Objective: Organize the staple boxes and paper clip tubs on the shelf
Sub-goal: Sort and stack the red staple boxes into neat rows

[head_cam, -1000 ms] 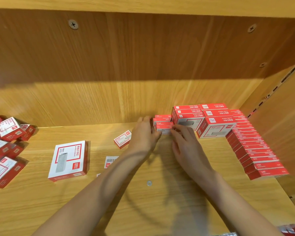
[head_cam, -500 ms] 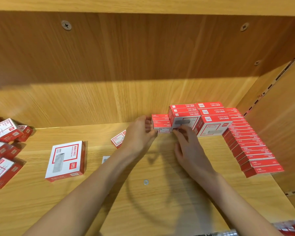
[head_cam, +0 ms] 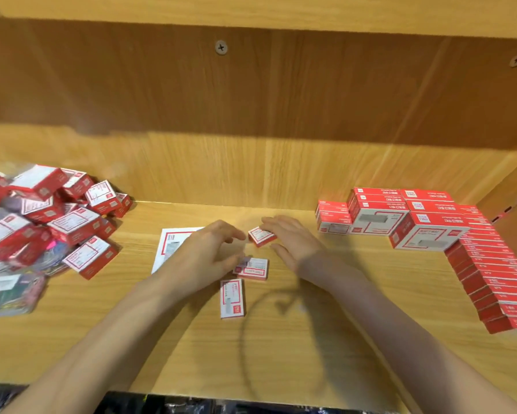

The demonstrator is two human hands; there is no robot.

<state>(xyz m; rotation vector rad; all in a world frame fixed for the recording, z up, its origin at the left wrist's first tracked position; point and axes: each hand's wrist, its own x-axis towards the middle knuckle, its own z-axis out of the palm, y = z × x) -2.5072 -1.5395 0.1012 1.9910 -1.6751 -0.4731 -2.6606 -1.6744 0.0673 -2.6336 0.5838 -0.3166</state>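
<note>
Both hands, left (head_cam: 205, 255) and right (head_cam: 293, 240), relaxed and holding nothing, hovering either side of small box (head_cam: 261, 236) on shelf (head_cam: 311, 339).

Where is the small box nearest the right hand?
In the head view, the small staple box lies tilted on the shelf near its middle, just left of the right hand, behind two other small boxes.

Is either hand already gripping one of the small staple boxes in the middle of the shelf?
No, the left hand and right hand are both open, empty.
</note>
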